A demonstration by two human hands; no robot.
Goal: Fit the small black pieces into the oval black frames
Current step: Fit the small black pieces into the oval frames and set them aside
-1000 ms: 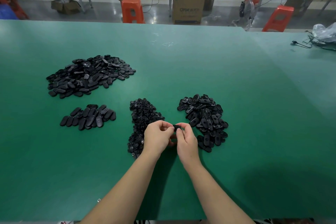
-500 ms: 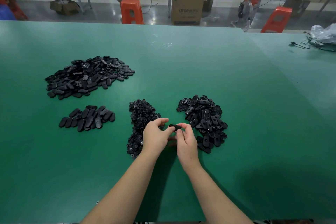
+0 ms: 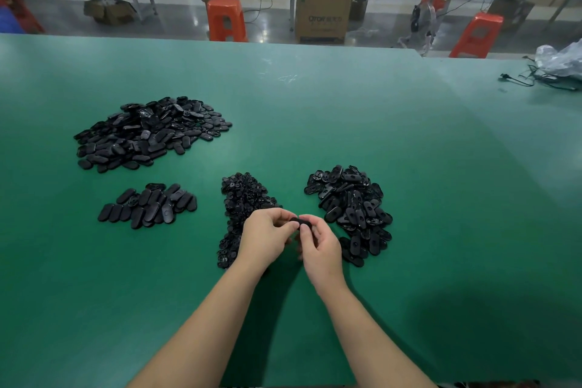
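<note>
**Both hands on 1 black frame at the green table**

A wide green table (image 3: 409, 167) fills the view, with orange stools (image 3: 226, 20) and a cardboard box (image 3: 324, 9) on the floor beyond. Far left lies a large heap of oval parts (image 3: 148, 134), and nearer a smaller batch (image 3: 148, 206). At centre sits the pile of small black pieces (image 3: 242, 198). The left hand (image 3: 266, 238) and right hand (image 3: 319, 246), fingers curled, together pinch an oval black frame (image 3: 301, 223) above the table. Just right lies the pile of oval frames (image 3: 352, 208). Far right: a cable (image 3: 532, 80), a plastic bag (image 3: 563, 60).
</note>
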